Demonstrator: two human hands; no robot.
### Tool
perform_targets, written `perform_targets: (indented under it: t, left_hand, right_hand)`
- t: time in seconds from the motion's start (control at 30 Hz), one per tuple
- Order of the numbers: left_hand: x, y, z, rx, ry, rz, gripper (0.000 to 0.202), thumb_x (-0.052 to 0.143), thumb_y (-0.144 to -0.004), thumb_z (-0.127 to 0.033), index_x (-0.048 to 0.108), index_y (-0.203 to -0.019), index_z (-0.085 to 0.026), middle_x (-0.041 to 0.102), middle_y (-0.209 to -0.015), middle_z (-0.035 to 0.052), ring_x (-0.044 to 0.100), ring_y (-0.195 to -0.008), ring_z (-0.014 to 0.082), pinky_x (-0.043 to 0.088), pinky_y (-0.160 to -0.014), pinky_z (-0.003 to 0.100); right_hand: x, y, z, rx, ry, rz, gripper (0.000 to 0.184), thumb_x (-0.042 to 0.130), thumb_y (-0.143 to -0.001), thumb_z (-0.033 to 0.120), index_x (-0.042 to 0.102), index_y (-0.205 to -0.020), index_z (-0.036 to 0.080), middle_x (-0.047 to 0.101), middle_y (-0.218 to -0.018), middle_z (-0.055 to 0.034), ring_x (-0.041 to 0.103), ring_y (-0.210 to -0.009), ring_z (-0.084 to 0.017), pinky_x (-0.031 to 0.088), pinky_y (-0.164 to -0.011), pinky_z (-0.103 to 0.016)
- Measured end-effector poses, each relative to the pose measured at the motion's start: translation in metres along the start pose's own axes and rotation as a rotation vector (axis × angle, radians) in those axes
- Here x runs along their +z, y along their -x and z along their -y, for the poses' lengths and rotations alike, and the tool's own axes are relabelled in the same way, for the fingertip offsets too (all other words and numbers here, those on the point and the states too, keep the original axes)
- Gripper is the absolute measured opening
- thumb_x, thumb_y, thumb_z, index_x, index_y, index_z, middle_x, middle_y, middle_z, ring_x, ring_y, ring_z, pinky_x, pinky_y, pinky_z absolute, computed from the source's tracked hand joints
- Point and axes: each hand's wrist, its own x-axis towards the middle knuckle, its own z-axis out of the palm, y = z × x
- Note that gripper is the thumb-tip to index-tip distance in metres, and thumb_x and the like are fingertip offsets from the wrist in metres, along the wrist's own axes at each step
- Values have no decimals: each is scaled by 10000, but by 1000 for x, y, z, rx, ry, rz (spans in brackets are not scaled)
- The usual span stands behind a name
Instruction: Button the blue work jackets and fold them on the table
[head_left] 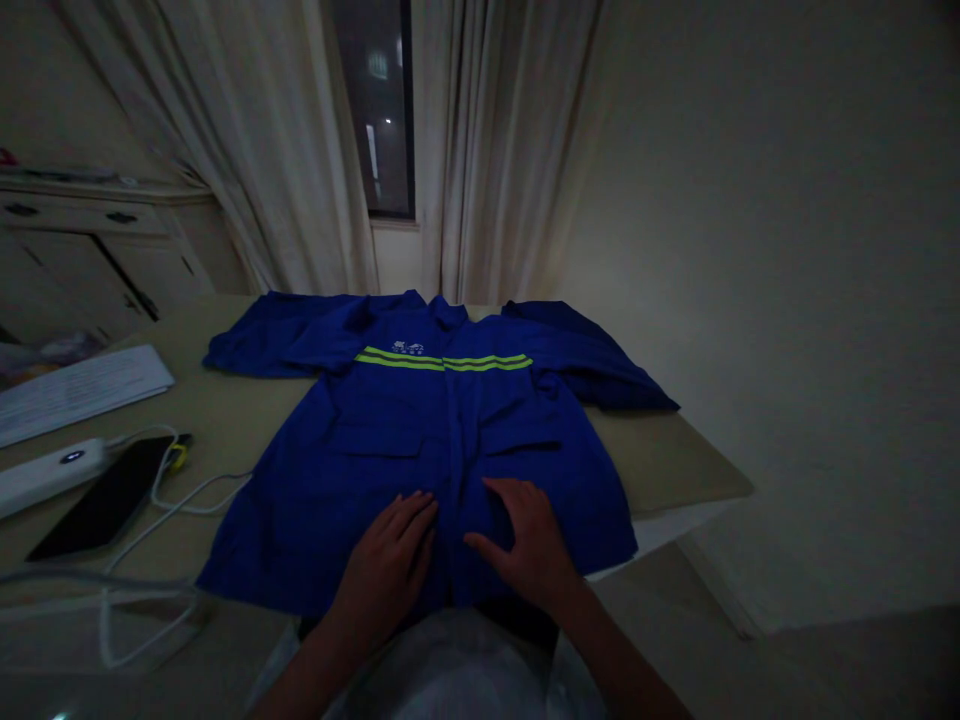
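Note:
A blue work jacket lies spread front side up, its collar at the far side and its hem towards me. Across its chest runs a yellow-green striped band, with a small white print above it on the left. The sleeves stretch out to both sides. My left hand rests on the lower front, left of the centre closure, fingers extended. Right of the closure, my right hand has its thumb and fingers apart over the cloth. Neither hand holds anything.
The jacket covers much of the table. At left are a dark phone, a white power strip, a looping white cable and printed papers. Behind stand a cabinet and curtains; a wall is at right.

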Motion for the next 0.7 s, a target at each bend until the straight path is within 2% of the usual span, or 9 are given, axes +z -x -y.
perform_targets:
  t: [0.07, 0.17, 0.23, 0.3, 0.4, 0.5, 0.6, 0.7]
  left_hand:
    - [-3, 0, 1, -4, 11, 38, 422, 475, -1002, -168, 625, -1391, -230, 655, -1436, 68, 589, -1349, 263, 496, -1164, 503]
    - [-8, -3, -1, -29, 32, 109, 516, 436, -970, -79, 622, -1409, -277, 617, -1489, 24, 563, -1369, 246, 470, -1184, 495]
    - [-11, -6, -3, -59, 54, 143, 540, 421, -982, -77, 606, -1432, -312, 594, -1514, 2, 545, -1381, 234, 468, -1179, 475]
    - [-14, -9, -5, -86, 81, 177, 558, 411, -995, -85, 579, -1463, -337, 578, -1529, -5, 530, -1386, 227, 471, -1164, 455]
    - [-19, -16, -6, -119, 107, 249, 611, 411, -973, -61, 548, -1490, -356, 577, -1521, 12, 534, -1361, 237, 481, -1115, 458]
    - [-21, -28, -4, -141, 109, 329, 660, 421, -930, -32, 534, -1494, -356, 573, -1508, 49, 552, -1321, 260, 489, -1046, 471]
    - [-21, -37, -1, -122, 113, 379, 650, 414, -914, -23, 534, -1482, -315, 546, -1531, 88, 518, -1372, 266, 462, -1057, 482]
    - [-18, -38, 1, -74, 119, 374, 588, 396, -929, -32, 568, -1430, -287, 519, -1569, 95, 428, -1477, 267, 422, -1104, 517]
  right_hand:
    - [6, 11, 13, -111, -17, 16, 717, 811, -856, 502, 533, -1451, 215, 633, -1407, -125, 574, -1268, -311, 444, -1097, -500]
    - [21, 18, 25, -225, -34, 68, 609, 752, -909, 289, 512, -1467, 239, 632, -1415, -94, 577, -1253, -283, 457, -1082, -485]
    - [30, 18, 26, -193, -42, 18, 518, 595, -934, 93, 541, -1429, 236, 669, -1340, -84, 597, -1202, -257, 479, -1051, -465]
    - [34, 13, 24, -135, -87, -69, 512, 467, -922, -1, 578, -1366, 227, 691, -1247, -84, 614, -1145, -234, 505, -1013, -427]
    - [28, -2, 24, -93, -134, -84, 425, 516, -960, 94, 572, -1364, 212, 680, -1233, -100, 606, -1141, -245, 509, -1016, -422]
    - [16, -26, 30, -106, -94, 46, 429, 602, -981, 248, 555, -1404, 193, 657, -1310, -116, 576, -1201, -274, 455, -1096, -466]
    - [7, -51, 31, -164, -80, 227, 399, 547, -993, 226, 578, -1389, 189, 648, -1342, -101, 571, -1217, -253, 434, -1114, -433]
    - [4, -68, 25, -149, -101, 349, 404, 482, -992, 173, 579, -1384, 195, 651, -1316, -90, 616, -1163, -209, 475, -1037, -352]
